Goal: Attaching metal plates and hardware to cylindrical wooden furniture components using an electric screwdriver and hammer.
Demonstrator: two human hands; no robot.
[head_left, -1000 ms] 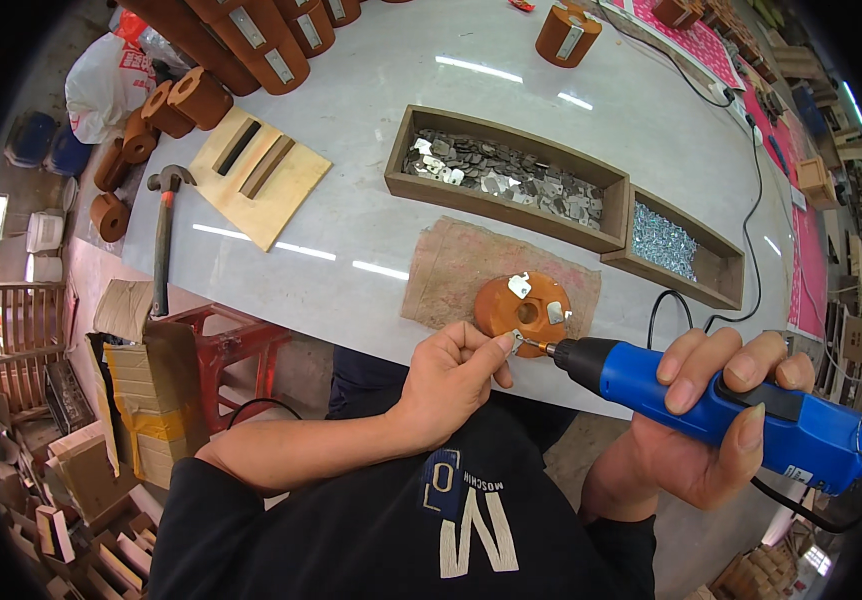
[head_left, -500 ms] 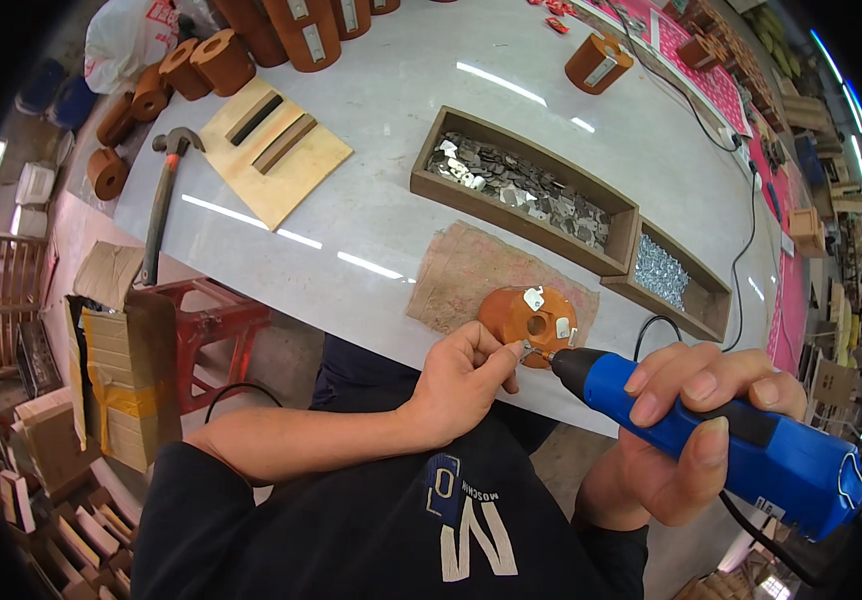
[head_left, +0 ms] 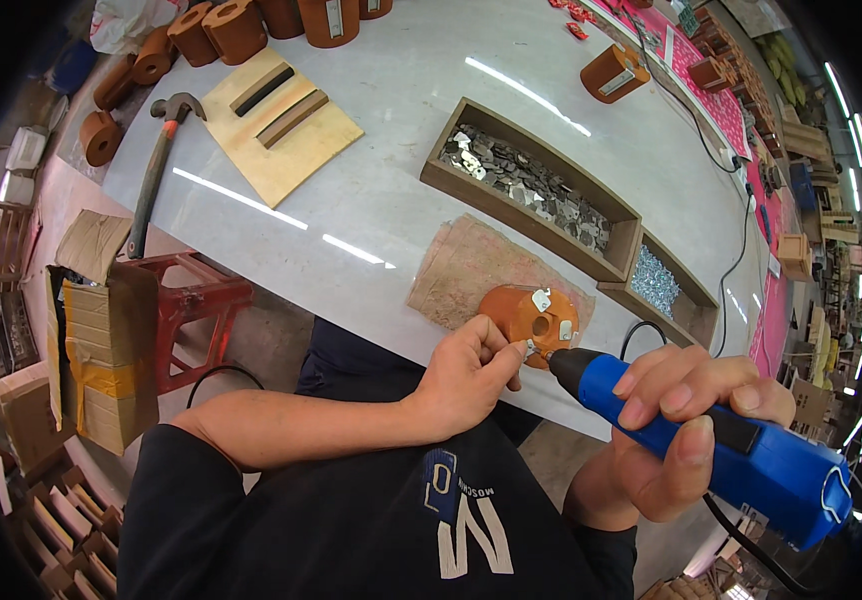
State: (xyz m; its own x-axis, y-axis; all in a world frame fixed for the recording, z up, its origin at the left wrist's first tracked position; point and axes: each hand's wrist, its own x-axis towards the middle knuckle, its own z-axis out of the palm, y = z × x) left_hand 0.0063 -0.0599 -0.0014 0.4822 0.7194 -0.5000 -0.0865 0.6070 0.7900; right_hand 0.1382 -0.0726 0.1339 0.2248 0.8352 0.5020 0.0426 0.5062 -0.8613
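Brown cardboard forms an open box (head_left: 111,345) at the far left, with a red stool (head_left: 191,310) beside it. Next, a claw hammer (head_left: 155,175) lies on the grey table (head_left: 381,110), its handle end at the edge, near a pale wooden board (head_left: 321,155) bearing two narrow strips. In the middle, the left hand (head_left: 466,380) has thumb and forefinger pinched together on a small metal piece (head_left: 529,346) at the near side of a rust-coloured block (head_left: 511,315). That block sits on a worn cloth (head_left: 471,265), its holed face turned up towards the right (two pale plates show on it). Behind, a long wooden tray (head_left: 511,217) holds flat metal plates; a smaller tray (head_left: 641,309) against its right end holds shiny screws. Rightmost, the right hand (head_left: 656,470) has its fingers wrapped around a blue electric screwdriver (head_left: 776,485), whose tip meets the metal piece or stops just beside it; I cannot tell which.
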